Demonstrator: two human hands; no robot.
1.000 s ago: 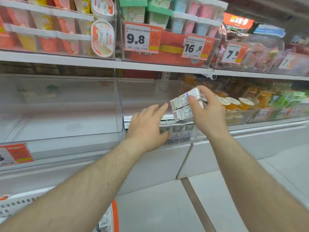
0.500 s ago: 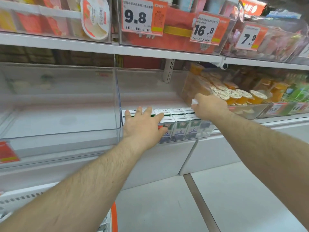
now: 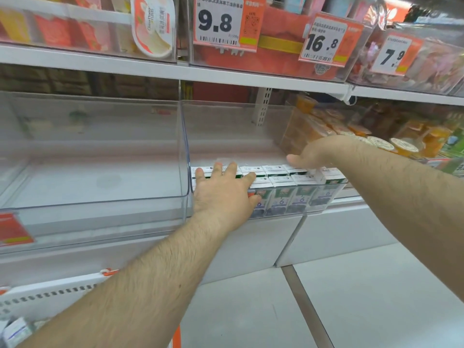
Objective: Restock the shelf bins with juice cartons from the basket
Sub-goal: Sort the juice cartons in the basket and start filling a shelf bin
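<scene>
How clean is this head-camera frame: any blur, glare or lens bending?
Head view: wide-angle bending curves the upper shelf edge; the clear bin walls show hazy reflections; the right hand and far-right cups look soft; the price tag and juice cartons read fairly sharp.
</scene>
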